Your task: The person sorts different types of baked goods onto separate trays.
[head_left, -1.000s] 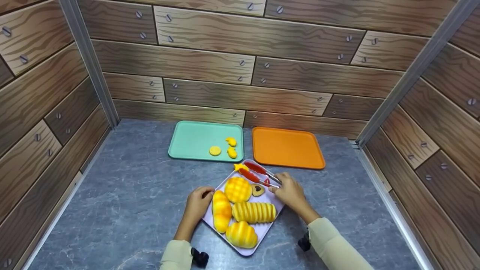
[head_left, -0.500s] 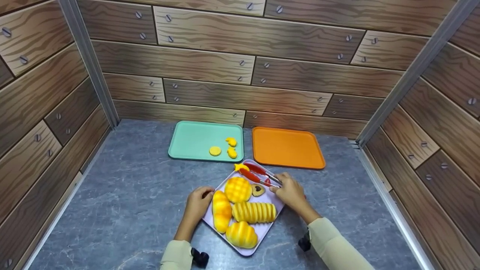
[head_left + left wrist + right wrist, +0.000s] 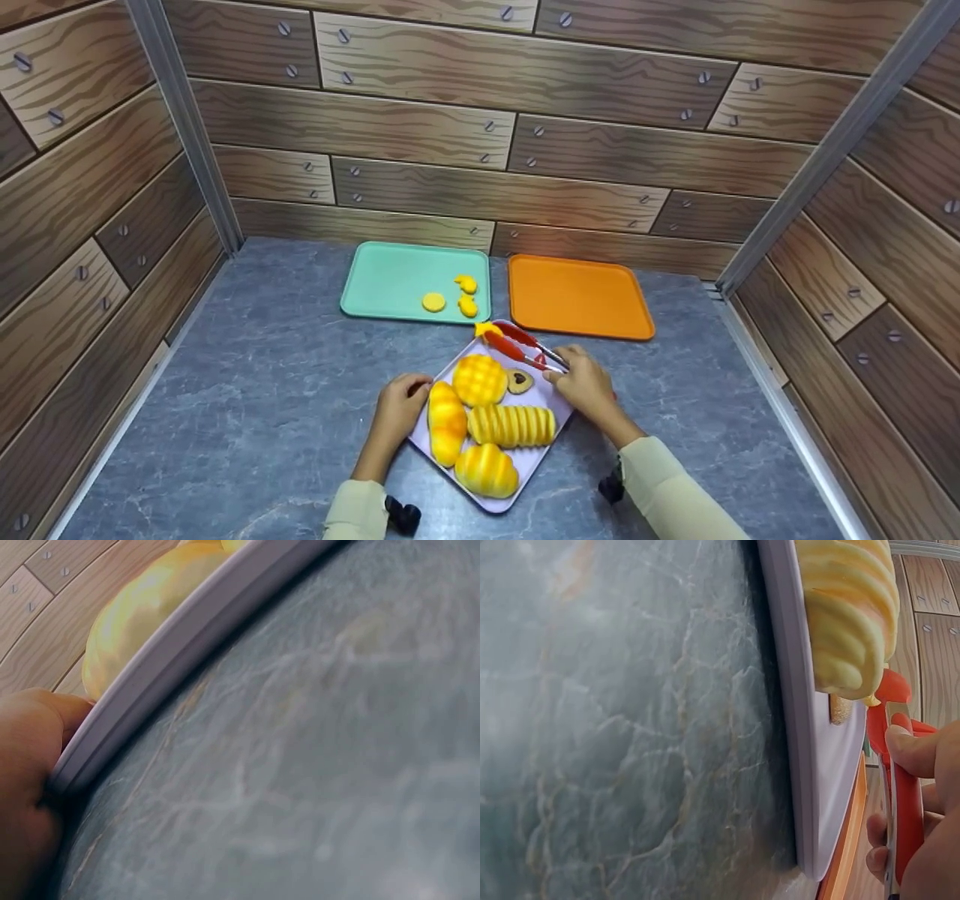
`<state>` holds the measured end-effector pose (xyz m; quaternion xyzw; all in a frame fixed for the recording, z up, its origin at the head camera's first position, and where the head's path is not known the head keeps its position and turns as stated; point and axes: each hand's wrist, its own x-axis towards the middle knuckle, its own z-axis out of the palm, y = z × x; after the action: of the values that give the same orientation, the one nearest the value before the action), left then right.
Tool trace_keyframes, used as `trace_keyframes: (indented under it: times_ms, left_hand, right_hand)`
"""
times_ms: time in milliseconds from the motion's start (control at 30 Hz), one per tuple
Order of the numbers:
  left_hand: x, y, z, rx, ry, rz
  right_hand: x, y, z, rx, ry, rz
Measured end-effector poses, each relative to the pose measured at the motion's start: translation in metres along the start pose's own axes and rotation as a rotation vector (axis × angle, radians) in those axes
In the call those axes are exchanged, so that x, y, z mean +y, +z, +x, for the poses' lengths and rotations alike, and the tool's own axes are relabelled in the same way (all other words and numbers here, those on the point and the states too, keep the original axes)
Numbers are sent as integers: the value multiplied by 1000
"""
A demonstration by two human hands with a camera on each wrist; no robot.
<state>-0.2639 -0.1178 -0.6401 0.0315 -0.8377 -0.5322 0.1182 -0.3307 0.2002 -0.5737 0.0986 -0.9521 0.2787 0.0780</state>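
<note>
My right hand (image 3: 585, 384) holds red-tipped tongs (image 3: 506, 346) over the far corner of a lilac tray (image 3: 536, 461). The tong tips are at a small yellow star-shaped piece (image 3: 486, 329); I cannot tell whether they grip it. My left hand (image 3: 399, 412) grips the tray's left edge, its thumb at the rim in the left wrist view. On the tray lie a round checkered bun (image 3: 480, 380), a long bread roll (image 3: 447, 425), a ridged loaf (image 3: 512, 426), a croissant-like bread (image 3: 487, 471) and a cookie with a dark heart (image 3: 519, 381). A small red piece (image 3: 540, 359) shows partly behind the tongs.
Behind the lilac tray stand a mint-green tray (image 3: 397, 277) and an orange tray (image 3: 581, 296). The green one bears a yellow disc (image 3: 433, 302) and two small yellow pieces (image 3: 467, 305). Wood-patterned walls (image 3: 420, 127) enclose the grey marbled table (image 3: 262, 397).
The tong tips and the yellow star-shaped piece have shifted slightly away, and the star looks turned. My left hand still holds the tray. The head view has shifted a little.
</note>
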Motion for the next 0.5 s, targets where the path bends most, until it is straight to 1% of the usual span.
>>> trace_keyframes:
  times_ms: [100,200,300,500]
  left_hand:
    - [0,0,0,-1,1,-6]
    - [1,-1,0,5,15,-9]
    - [1,-1,0,7,22,-17]
    - [1,0,0,0,18,-6]
  right_hand:
    - [-4,-1,4,3,10,21]
    - [-11,0,10,9,8,39]
    - [-20,2,20,9,2,44]
    - [-39,7,43,18,-12,11]
